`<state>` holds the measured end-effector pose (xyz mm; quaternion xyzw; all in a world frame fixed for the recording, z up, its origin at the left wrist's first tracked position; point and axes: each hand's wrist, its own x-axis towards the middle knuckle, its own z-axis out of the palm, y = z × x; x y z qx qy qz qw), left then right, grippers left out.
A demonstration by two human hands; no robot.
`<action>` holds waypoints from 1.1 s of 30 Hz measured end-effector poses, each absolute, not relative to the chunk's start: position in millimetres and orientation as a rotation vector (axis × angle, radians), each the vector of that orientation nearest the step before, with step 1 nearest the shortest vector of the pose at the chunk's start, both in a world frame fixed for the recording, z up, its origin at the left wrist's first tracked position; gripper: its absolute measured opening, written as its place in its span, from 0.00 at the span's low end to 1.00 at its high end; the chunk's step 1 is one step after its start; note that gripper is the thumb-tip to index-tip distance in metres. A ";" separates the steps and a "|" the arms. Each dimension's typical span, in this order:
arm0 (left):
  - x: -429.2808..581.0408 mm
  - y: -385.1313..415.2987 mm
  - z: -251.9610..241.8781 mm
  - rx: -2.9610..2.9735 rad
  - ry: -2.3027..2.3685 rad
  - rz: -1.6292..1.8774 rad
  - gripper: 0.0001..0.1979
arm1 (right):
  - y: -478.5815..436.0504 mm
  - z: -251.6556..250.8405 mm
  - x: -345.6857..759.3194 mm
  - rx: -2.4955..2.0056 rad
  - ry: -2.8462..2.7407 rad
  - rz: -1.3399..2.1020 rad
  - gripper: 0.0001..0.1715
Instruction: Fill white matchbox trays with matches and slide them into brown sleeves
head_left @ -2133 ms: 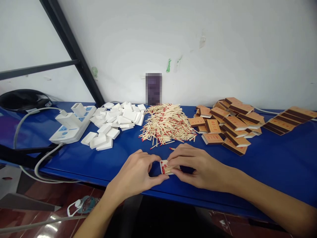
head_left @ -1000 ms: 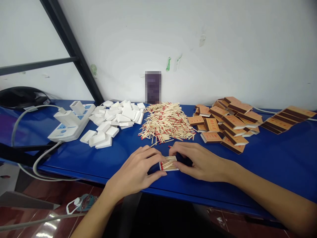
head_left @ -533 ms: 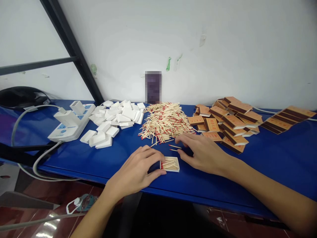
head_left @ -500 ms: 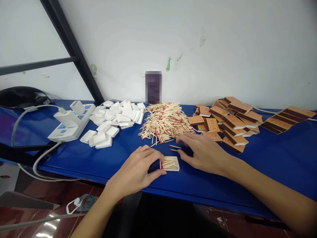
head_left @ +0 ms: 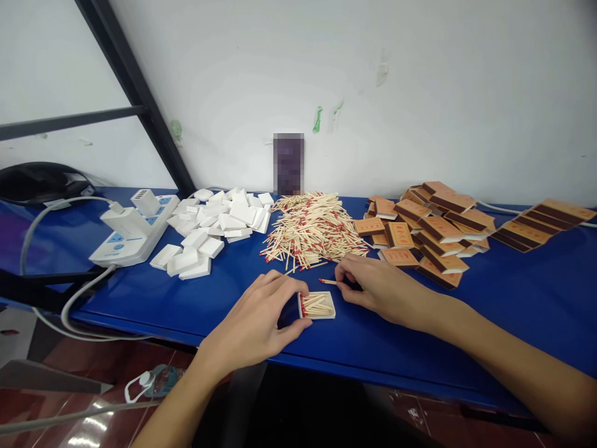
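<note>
My left hand [head_left: 268, 314] has its thumb and forefinger around the left end of a small white matchbox tray [head_left: 332, 315] lying on the table. Several red-tipped matches [head_left: 317, 304] lie inside, heads mostly to the left. Just right of the tray, my right hand [head_left: 373, 283] pinches matches [head_left: 329, 282] between thumb and fingertips, their red heads pointing left. How many it holds I cannot tell exactly. Behind both hands spreads a big heap of loose matches [head_left: 312, 227].
White empty trays [head_left: 233, 214] are piled at left, beside a power strip [head_left: 140, 233] with chargers and cables. Orange-brown matchbox sleeves [head_left: 436, 230] are stacked at right, with a joined row of them [head_left: 543, 224] farther out. A pixelated dark panel [head_left: 288, 163] stands against the wall.
My right hand has closed on the matches that lay apart on the table, drawing them together. The tray under my left hand has shifted slightly left and turned a little.
</note>
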<state>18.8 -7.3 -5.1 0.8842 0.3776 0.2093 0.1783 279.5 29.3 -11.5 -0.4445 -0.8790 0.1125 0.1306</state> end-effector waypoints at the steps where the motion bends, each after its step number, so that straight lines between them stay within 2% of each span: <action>1: 18.8 -7.0 -5.3 2.504 1.065 0.594 0.12 | 29.4 -12.4 279.4 -1.273 -2.552 0.311 0.04; 6: 18.2 -4.6 -6.9 2.524 1.051 0.634 0.15 | 26.5 -8.0 276.2 -1.132 -2.496 0.257 0.04; 12: 17.4 -5.4 -9.4 2.566 0.990 0.729 0.13 | 8.4 2.2 259.9 -0.918 -2.509 0.370 0.06; 19: 17.6 -4.0 -11.2 2.612 0.975 0.739 0.11 | 4.3 -4.9 253.1 -0.873 -2.500 0.234 0.05; 25: 17.4 -4.5 -11.8 2.645 0.999 0.734 0.11 | 6.3 -12.3 256.0 -0.797 -2.492 0.160 0.11; 33: 17.9 -4.4 -10.1 2.628 1.019 0.679 0.11 | 5.9 -12.8 254.2 -0.809 -2.554 0.127 0.14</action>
